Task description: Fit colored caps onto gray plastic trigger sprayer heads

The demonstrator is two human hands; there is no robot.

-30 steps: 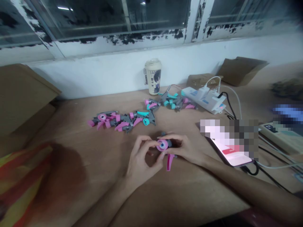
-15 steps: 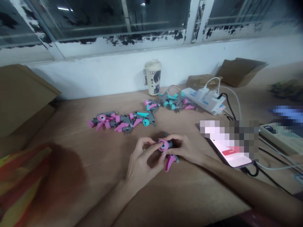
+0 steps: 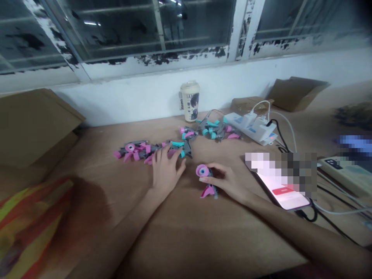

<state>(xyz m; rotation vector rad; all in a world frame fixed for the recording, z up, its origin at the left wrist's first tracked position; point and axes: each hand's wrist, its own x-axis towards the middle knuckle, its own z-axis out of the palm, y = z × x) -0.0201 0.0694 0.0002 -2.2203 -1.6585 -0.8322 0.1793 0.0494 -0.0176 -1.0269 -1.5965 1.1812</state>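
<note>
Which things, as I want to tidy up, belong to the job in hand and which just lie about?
Likely part of the job:
pink-and-grey piece, held in the right hand
nearer pile of similar pieces, by the left hand
farther cluster of similar pieces

Apparently just lying about:
lidded cup
power strip
lit phone
leftmost cardboard box

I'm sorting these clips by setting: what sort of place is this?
Probably a workshop or similar workspace: pink, teal and grey plastic parts lie grouped on a table by a window, near a power strip.
</note>
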